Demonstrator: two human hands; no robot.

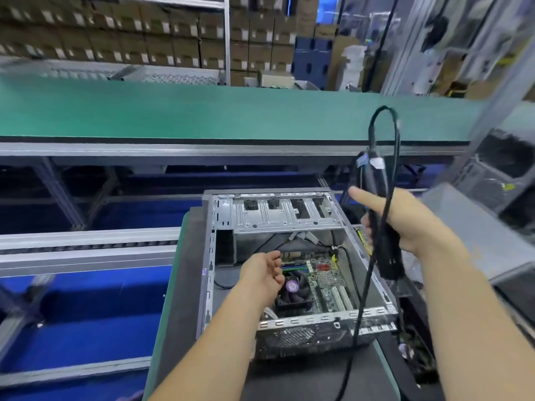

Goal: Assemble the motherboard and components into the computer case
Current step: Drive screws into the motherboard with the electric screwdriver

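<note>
An open metal computer case lies on a dark mat in front of me. Inside it sits the green motherboard with a black CPU fan at its left. My left hand hovers over the fan's upper left corner, fingers loosely curled, nothing visible in them. My right hand is raised above the case's right side and grips a black electric screwdriver, index finger stretched out. The tool's black cable loops above it and trails down across the case's front right corner.
A green conveyor belt runs across behind the case. Blue trays and metal rails lie to the left. A grey case panel and dark parts crowd the right. Shelves of cardboard boxes stand at the back.
</note>
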